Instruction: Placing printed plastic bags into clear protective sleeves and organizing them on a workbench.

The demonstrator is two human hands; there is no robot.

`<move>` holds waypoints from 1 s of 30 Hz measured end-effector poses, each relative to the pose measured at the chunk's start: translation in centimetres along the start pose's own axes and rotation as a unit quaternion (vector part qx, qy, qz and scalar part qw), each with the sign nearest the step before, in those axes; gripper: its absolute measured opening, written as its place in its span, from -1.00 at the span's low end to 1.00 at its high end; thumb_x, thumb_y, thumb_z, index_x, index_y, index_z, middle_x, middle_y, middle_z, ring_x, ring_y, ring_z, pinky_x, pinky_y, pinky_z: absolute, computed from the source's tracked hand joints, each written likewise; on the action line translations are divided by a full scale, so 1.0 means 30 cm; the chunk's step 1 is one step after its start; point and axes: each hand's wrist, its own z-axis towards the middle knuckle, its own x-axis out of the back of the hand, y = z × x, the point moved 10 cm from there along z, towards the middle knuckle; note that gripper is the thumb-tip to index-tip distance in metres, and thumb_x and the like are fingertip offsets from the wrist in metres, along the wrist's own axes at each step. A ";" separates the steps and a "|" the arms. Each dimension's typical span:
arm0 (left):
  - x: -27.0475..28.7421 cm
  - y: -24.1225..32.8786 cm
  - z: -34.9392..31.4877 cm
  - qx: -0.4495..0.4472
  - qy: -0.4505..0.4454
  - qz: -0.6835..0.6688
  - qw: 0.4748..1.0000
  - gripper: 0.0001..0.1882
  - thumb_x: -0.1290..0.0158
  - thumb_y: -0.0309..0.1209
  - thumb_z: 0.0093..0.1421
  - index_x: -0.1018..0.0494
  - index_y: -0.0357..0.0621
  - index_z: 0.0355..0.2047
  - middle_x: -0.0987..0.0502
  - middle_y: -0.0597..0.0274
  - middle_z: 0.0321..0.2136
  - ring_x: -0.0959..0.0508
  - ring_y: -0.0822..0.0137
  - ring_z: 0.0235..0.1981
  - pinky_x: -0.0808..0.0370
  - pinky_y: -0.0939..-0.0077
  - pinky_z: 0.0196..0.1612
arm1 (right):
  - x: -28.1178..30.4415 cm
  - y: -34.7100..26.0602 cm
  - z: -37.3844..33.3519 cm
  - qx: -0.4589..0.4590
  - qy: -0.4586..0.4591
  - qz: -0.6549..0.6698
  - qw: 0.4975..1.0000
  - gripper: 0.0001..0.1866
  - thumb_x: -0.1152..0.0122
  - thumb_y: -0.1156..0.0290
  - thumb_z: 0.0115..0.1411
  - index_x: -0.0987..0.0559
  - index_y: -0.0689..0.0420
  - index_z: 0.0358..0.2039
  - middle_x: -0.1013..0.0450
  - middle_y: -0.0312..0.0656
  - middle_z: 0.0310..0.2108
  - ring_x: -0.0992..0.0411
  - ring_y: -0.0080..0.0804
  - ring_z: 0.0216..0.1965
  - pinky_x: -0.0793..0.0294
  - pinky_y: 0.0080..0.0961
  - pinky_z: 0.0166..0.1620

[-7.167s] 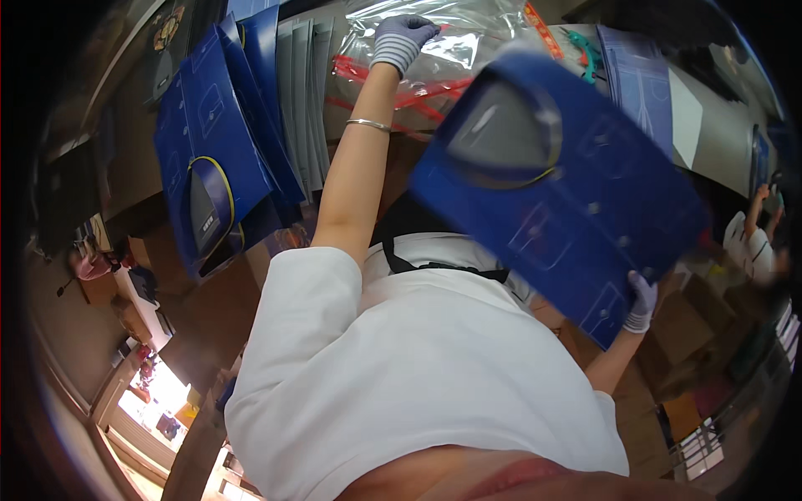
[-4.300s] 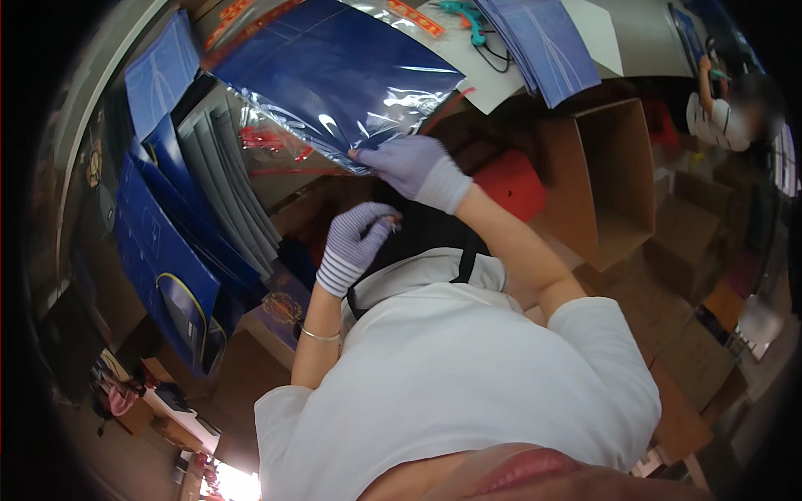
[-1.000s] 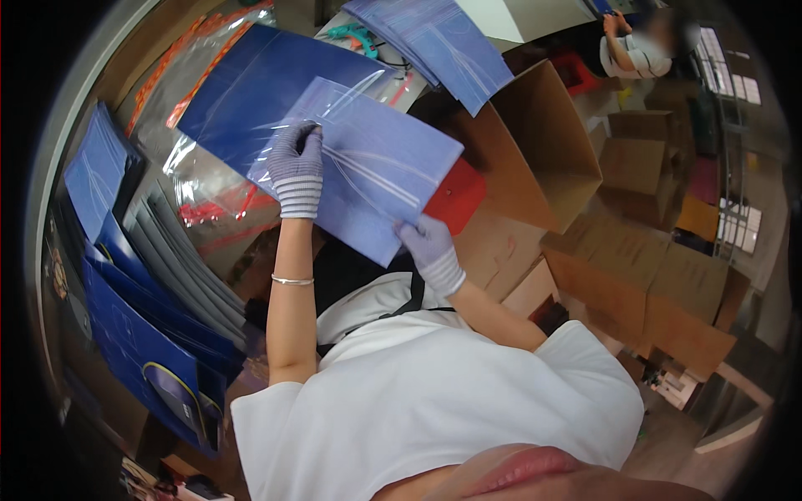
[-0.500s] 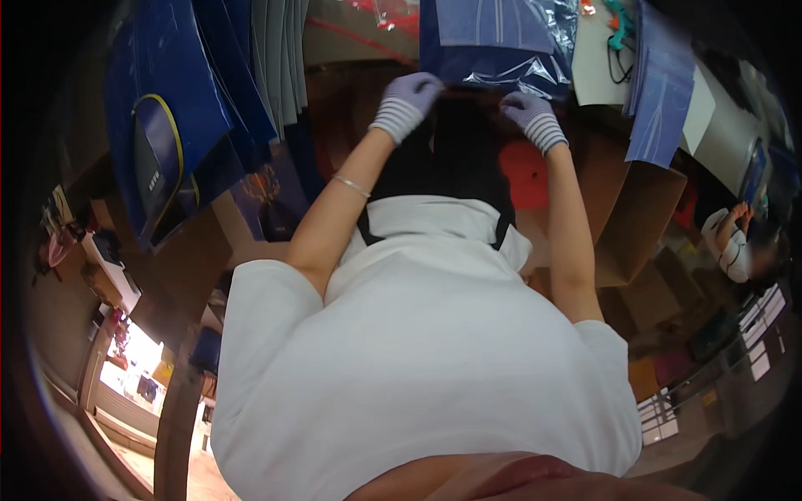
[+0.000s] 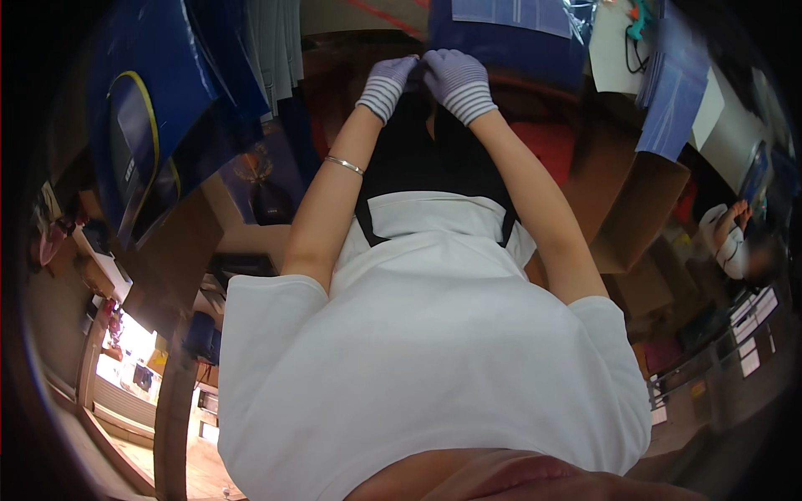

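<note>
Both my hands wear lavender knit gloves with striped cuffs. My left hand and my right hand meet in front of my waist, their fingertips almost touching. The fingers of each are bent and pressed together; whatever is between them is too small and dark to make out. Just beyond my right hand lies a dark blue flat package. A lighter blue printed sheet rests on it, and shiny clear plastic shows at its right corner.
Large blue printed sheets stand on the left beside grey-edged panels. To the right are a stack of blue printed sheets, a teal tool with a black cord and an open cardboard box. Another person is at the far right.
My right hand has swung left, away from the package's front edge, to meet my left hand. My left hand has moved slightly. The whole view has shifted a little.
</note>
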 end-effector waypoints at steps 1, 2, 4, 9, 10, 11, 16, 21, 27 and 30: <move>-0.008 -0.007 0.019 0.025 -0.015 -0.015 0.999 -0.63 0.20 -0.34 0.22 -0.28 -0.32 -0.03 -0.37 0.10 -0.04 -0.41 0.27 -0.09 -0.26 0.53 0.06 | 0.021 -0.025 -0.003 0.014 0.026 0.003 1.000 -0.77 -0.07 0.30 -0.02 -0.45 0.10 -0.33 -0.45 -0.19 -0.42 -0.43 -0.26 -0.31 -0.40 -0.35 -0.25; -0.006 -0.018 0.041 0.045 -0.019 -0.049 0.998 -0.65 0.21 -0.36 0.21 -0.31 -0.31 -0.05 -0.36 0.09 -0.03 -0.41 0.28 -0.10 -0.24 0.52 0.08 | 0.024 -0.034 0.001 -0.002 0.019 0.024 1.000 -0.76 -0.08 0.29 -0.03 -0.45 0.11 -0.34 -0.45 -0.18 -0.43 -0.43 -0.24 -0.33 -0.41 -0.34 -0.27; -0.018 -0.063 0.060 0.079 -0.002 -0.202 0.976 -0.70 0.21 -0.43 0.20 -0.37 -0.28 -0.12 -0.36 0.06 -0.05 -0.42 0.28 -0.11 -0.30 0.47 0.05 | 0.072 -0.019 -0.030 -0.032 0.036 0.054 0.997 -0.74 -0.11 0.27 -0.07 -0.47 0.09 -0.34 -0.45 -0.17 -0.46 -0.44 -0.21 -0.40 -0.42 -0.34 -0.31; 0.118 -0.030 0.016 0.029 0.071 -0.204 0.976 -0.79 0.05 -0.44 0.13 -0.39 -0.31 -0.26 -0.42 0.04 -0.23 -0.45 0.15 -0.21 -0.44 0.16 -0.15 | 0.468 0.548 -0.527 -0.270 0.263 0.034 0.926 -0.80 -0.07 0.32 -0.05 -0.53 0.10 -0.41 -0.45 -0.09 -0.46 -0.43 -0.20 -0.39 -0.42 -0.40 -0.31; 0.128 -0.038 0.027 0.019 0.063 -0.208 0.976 -0.78 0.05 -0.38 0.14 -0.40 -0.30 -0.28 -0.43 0.03 -0.25 -0.45 0.14 -0.23 -0.44 0.17 -0.17 | 0.466 0.785 -0.760 -0.416 0.253 0.090 0.869 -0.76 -0.06 0.27 -0.02 -0.54 0.12 -0.38 -0.47 -0.07 -0.44 -0.45 -0.21 -0.38 -0.43 -0.40 -0.29; 0.079 -0.027 0.037 0.013 0.033 -0.212 0.977 -0.75 0.05 -0.32 0.16 -0.41 -0.28 -0.31 -0.43 0.01 -0.27 -0.45 0.14 -0.24 -0.45 0.19 -0.18 | 0.553 1.050 -1.141 -0.545 0.288 -0.073 0.784 -0.70 -0.10 0.22 -0.03 -0.53 0.16 -0.35 -0.48 -0.05 -0.43 -0.46 -0.17 -0.37 -0.44 -0.39 -0.28; -0.052 -0.074 0.012 0.090 -0.117 -0.187 0.971 -0.62 0.10 -0.22 0.18 -0.30 -0.33 -0.16 -0.44 -0.03 -0.25 -0.47 0.14 -0.22 -0.46 0.27 -0.20 | 0.153 1.001 -1.288 -0.502 0.013 0.107 0.858 -0.66 -0.12 0.35 -0.04 -0.47 0.14 -0.20 -0.46 -0.08 -0.26 -0.44 -0.27 -0.21 -0.39 -0.46 -0.13; -0.101 -0.003 0.017 0.024 -0.223 -0.336 0.915 -0.59 0.18 -0.26 0.22 -0.21 -0.35 -0.05 -0.38 -0.11 -0.14 -0.39 0.02 -0.06 -0.35 0.16 0.01 | -0.044 0.364 -0.628 -0.242 -0.082 0.482 0.838 -0.66 0.07 0.62 0.02 -0.40 0.21 -0.13 -0.46 -0.17 -0.25 -0.43 -0.46 -0.18 -0.40 -0.55 -0.11; -0.090 0.215 0.073 -0.117 -0.142 -0.444 0.877 -0.59 0.34 -0.29 0.26 -0.19 -0.39 -0.05 -0.21 -0.18 0.03 -0.16 -0.05 0.12 -0.12 0.07 0.17 | -0.036 0.292 -0.246 -0.145 -0.060 0.704 0.692 -0.76 0.13 0.65 0.00 -0.46 0.26 -0.31 -0.46 -0.13 -0.34 -0.45 -0.44 -0.28 -0.44 -0.58 -0.24; -0.039 0.227 0.082 -0.133 -0.142 -0.448 0.873 -0.58 0.36 -0.27 0.26 -0.22 -0.39 -0.06 -0.20 -0.19 0.04 -0.15 -0.06 0.12 -0.09 0.05 0.18 | -0.196 0.206 -0.352 -0.157 -0.295 0.590 0.735 -0.72 0.13 0.72 -0.03 -0.45 0.28 -0.28 -0.46 -0.13 -0.36 -0.46 -0.41 -0.34 -0.48 -0.53 -0.24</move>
